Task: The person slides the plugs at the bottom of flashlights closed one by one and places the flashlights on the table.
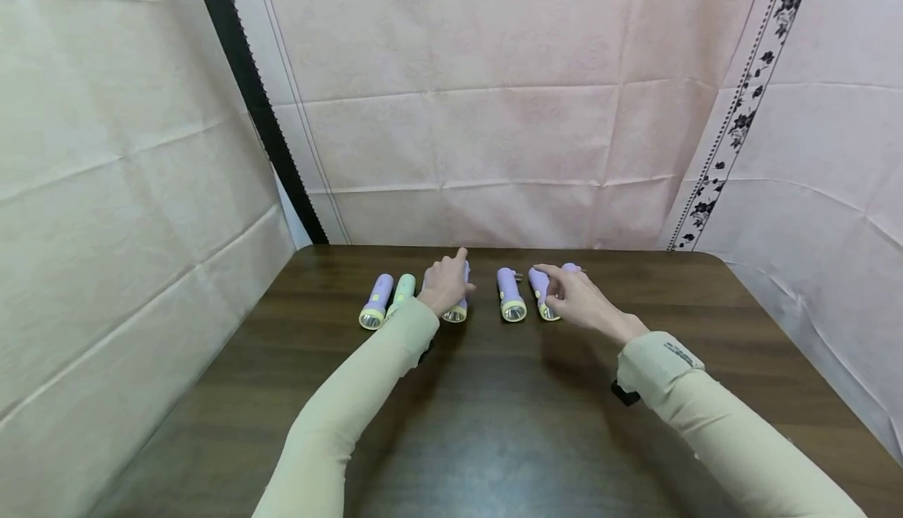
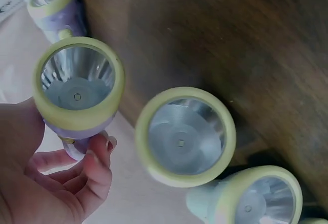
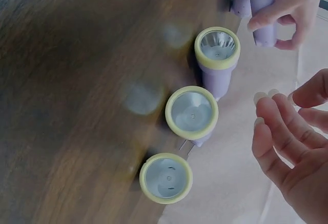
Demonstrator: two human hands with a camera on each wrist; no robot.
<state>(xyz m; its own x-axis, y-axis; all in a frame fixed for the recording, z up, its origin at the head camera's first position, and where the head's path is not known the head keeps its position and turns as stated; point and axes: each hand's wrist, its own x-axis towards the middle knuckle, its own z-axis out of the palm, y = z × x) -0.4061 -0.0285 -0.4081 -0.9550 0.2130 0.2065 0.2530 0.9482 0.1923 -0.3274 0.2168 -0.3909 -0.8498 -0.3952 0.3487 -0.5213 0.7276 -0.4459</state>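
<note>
My left hand [image 1: 446, 283] grips a purple flashlight [image 2: 79, 116] with a pale yellow rim, its lens end facing me. In the left wrist view the thumb and fingers wrap its narrow body. Close beside that is another flashlight [image 2: 185, 138], mostly hidden by the hand in the head view. Farther left lie a mint green flashlight [image 1: 404, 291] and a purple one [image 1: 379, 295]. My right hand [image 3: 289, 137], fingers loosely bent and holding nothing, hovers over the right-hand group. This group has a purple flashlight [image 1: 511, 295], a second [image 1: 539, 287] and a partly hidden third [image 1: 571, 267].
All the flashlights are near the far edge of a dark brown wooden table [image 1: 466, 424]. Pale cloth [image 1: 494, 134] hangs behind the table and at both sides, with a black strip [image 1: 261, 103] at left and floral trim [image 1: 741, 118] at right.
</note>
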